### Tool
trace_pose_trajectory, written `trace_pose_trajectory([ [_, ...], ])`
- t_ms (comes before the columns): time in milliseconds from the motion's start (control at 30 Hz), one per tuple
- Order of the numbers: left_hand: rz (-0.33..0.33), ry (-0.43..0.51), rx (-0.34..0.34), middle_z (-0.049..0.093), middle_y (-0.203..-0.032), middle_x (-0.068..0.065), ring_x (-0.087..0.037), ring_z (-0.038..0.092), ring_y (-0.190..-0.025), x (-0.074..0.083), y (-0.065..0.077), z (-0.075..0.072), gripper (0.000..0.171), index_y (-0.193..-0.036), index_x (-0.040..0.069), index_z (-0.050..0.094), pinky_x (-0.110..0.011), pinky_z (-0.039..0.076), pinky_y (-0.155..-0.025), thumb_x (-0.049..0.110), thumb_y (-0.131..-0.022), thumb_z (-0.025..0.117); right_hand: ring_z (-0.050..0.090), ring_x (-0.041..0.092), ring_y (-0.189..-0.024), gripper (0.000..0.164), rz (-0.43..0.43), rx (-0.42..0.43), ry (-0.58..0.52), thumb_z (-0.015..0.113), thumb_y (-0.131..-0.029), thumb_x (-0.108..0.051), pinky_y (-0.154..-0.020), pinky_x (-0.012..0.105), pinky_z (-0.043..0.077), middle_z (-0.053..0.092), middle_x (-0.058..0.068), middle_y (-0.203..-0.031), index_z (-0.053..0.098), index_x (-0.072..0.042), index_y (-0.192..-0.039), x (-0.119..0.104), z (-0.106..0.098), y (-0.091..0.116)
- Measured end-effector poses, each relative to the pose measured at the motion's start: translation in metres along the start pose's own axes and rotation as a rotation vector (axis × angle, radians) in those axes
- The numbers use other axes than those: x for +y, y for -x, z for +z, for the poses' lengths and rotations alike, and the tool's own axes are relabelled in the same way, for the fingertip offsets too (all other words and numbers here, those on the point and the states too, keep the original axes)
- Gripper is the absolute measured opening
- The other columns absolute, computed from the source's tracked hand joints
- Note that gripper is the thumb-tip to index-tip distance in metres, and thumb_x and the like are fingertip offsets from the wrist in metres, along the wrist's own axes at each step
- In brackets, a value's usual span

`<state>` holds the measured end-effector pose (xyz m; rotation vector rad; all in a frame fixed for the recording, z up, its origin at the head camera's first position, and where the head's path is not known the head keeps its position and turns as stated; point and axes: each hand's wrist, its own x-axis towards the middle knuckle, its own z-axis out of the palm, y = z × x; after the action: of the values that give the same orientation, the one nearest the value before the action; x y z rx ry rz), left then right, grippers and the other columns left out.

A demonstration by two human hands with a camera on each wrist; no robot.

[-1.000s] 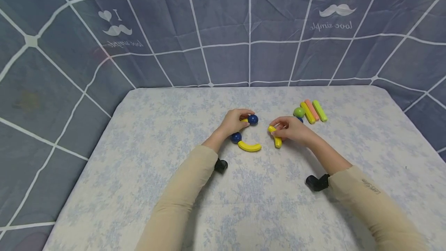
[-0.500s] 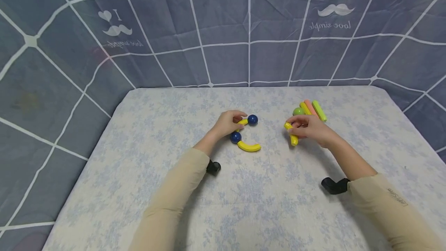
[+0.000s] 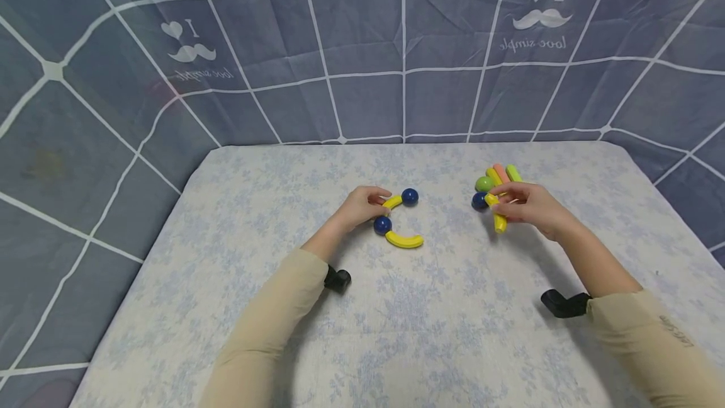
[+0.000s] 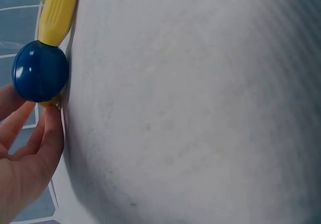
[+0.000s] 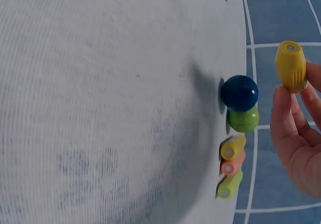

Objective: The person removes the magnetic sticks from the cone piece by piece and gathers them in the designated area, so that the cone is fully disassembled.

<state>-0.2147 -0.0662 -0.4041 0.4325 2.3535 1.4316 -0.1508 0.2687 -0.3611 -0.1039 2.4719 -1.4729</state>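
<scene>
My left hand (image 3: 360, 208) has its thumb and fingers around a yellow curved rod (image 3: 393, 201), part of an assembly on the table. That rod links a dark blue ball (image 3: 410, 197) to a second blue ball (image 3: 382, 226), from which another yellow curved rod (image 3: 404, 241) extends. In the left wrist view the near blue ball (image 4: 40, 71) partly hides my fingertips. My right hand (image 3: 532, 208) pinches a loose yellow curved rod (image 5: 291, 67) above the table, its end with a small round disc facing the right wrist camera.
Beside my right hand lie a loose blue ball (image 3: 479, 201) and a green ball (image 3: 484, 184). Behind them are straight rods: a yellow one (image 3: 493, 176), an orange one (image 3: 501, 173) and a green one (image 3: 513, 173). A checked curtain (image 3: 362, 106) stands behind the table.
My right hand has carried the loose yellow curved rod to the right, away from the assembly, to beside the loose blue ball. My left hand has slid slightly left along its rod.
</scene>
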Motion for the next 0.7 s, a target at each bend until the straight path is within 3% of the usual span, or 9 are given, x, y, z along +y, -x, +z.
trace_pose_trajectory([
  [233, -0.069, 0.087, -0.067, 0.052, -0.124, -0.015, -0.022, 0.054, -0.103, -0.003, 0.007, -0.003, 0.042, -0.128, 0.002, 0.055, -0.025, 0.050, -0.078, 0.008, -0.088, 0.064, 0.055, 0.006, -0.079, 0.051, 0.035, 0.040, 0.026, 0.063, -0.090, -0.017, -0.073, 0.026, 0.053, 0.052, 0.005, -0.096, 0.042, 0.008, -0.130, 0.006, -0.012, 0.004],
  [400, -0.111, 0.120, -0.111, 0.053, -0.125, -0.014, -0.019, 0.053, -0.104, -0.003, 0.014, -0.007, 0.051, -0.131, 0.003, 0.052, -0.024, 0.050, -0.075, 0.007, -0.084, 0.069, 0.053, 0.005, -0.081, 0.053, 0.057, 0.066, 0.045, 0.061, -0.092, -0.018, -0.074, 0.021, 0.052, 0.051, 0.003, -0.097, 0.040, 0.007, -0.133, 0.011, -0.022, 0.004],
  [700, -0.093, 0.135, -0.119, 0.052, -0.125, -0.013, -0.020, 0.048, -0.105, -0.005, 0.020, -0.006, 0.057, -0.134, 0.002, 0.049, -0.023, 0.050, -0.075, 0.004, -0.081, 0.070, 0.055, 0.000, -0.080, 0.057, 0.102, 0.163, 0.017, 0.061, -0.091, -0.028, -0.072, 0.017, 0.051, 0.049, 0.000, -0.100, 0.040, 0.005, -0.132, 0.023, -0.044, -0.002],
])
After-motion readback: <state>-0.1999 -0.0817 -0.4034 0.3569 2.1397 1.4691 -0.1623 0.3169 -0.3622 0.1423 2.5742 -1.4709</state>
